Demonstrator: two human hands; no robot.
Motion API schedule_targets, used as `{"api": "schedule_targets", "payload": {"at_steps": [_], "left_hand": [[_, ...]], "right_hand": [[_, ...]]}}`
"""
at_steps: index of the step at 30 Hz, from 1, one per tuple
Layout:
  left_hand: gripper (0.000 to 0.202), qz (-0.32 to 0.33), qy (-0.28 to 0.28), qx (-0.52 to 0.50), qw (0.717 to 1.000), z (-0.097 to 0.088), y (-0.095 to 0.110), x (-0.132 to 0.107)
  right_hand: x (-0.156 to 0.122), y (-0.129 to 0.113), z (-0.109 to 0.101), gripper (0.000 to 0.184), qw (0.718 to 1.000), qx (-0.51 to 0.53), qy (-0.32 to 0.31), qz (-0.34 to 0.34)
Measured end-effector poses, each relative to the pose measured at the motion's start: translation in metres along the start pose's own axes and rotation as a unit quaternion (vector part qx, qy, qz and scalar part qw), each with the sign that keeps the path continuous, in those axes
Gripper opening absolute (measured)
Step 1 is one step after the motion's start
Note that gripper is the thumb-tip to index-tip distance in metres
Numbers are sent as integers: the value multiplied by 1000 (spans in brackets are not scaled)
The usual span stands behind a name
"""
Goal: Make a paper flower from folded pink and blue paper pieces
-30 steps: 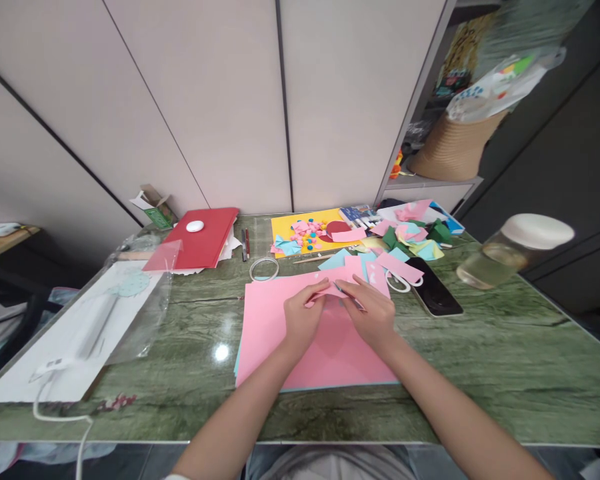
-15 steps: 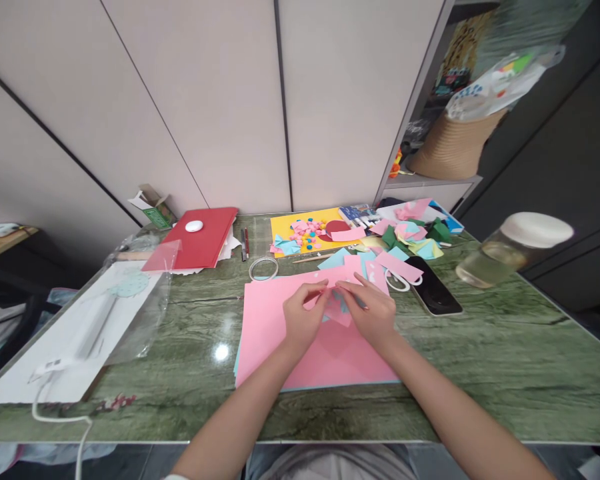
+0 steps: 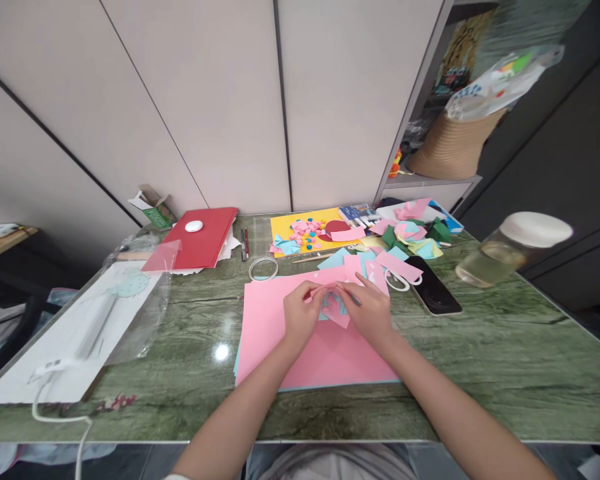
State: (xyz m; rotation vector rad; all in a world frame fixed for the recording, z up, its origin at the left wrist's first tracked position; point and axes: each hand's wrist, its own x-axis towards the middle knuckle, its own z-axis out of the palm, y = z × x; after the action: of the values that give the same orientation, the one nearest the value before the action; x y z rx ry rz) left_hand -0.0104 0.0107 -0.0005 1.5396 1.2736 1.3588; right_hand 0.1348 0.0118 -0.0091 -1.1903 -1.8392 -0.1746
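Here, left hand (image 3: 303, 315), right hand (image 3: 373, 313), fingertips tight on pink scrap (image 3: 337, 311); box (image 3: 153, 206) label illegible

Tbh nothing legible here, res is too low. There's print on the small green and white box (image 3: 153, 205) at the back left, but it's just a smudge. The yellowish poster (image 3: 463, 57) up on the shelf has lettering that's way too blurry to make out. Same w/ the marker pack (image 3: 359, 215) and the printed plastic bag (image 3: 500, 77), can't read either.
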Motion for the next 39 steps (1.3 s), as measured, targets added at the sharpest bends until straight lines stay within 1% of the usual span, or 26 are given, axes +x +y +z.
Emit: {"api": "schedule_targets", "payload": {"at_steps": [3,5,9,11,14,18,21,23,24,25,27,28,29,31,34,37,39], "left_hand": [[11,-9,-24,45,999,0,-3,3],[10,-13,-37,86,996,0,-6,5],[16,2,-63,142,988,-2,-9,7],[19,12,-70,155,985,-2,-9,7],[22,14,-76,168,983,-2,-8,7],[25,7,-94,152,984,-3,-7,7],[26,13,-83,159,984,-4,-7,7],[24,20,-80,166,983,-5,-6,8],[23,22,-77,167,983,-6,-6,8],[22,22,-72,167,983,-6,-5,8],[20,18,-51,159,986,-7,-5,9],[19,15,-38,152,988,-8,-4,9],[19,12,-28,146,989,-8,-4,9],[24,6,-31,148,988,-7,-5,9],[35,15,-70,188,980,-6,-7,7],[29,34,-101,217,970,-4,-10,6],[23,23,-115,211,970,-4,-12,7]], "right_hand": [[1,1,2,17,997,-39,-68,28],[1,1,4,15,992,-41,-105,49],[2,3,5,12,987,4,-141,79],[3,4,4,13,985,19,-152,78],[5,4,1,16,985,0,-163,49],[7,2,-2,20,984,-55,-171,-3],[6,0,-2,19,986,-52,-157,-10],[4,-1,-1,16,989,-31,-145,15],[3,-1,0,14,990,-19,-137,40],[2,-1,1,18,989,-7,-129,69],[1,1,2,35,986,3,-115,124],[0,2,3,38,984,-2,-112,139],[0,4,3,34,983,-12,-114,142],[0,6,3,21,983,-34,-129,126],[0,7,2,16,982,-33,-166,80],[1,5,1,12,978,-22,-204,37],[2,2,0,13,977,-20,-209,31]]}}
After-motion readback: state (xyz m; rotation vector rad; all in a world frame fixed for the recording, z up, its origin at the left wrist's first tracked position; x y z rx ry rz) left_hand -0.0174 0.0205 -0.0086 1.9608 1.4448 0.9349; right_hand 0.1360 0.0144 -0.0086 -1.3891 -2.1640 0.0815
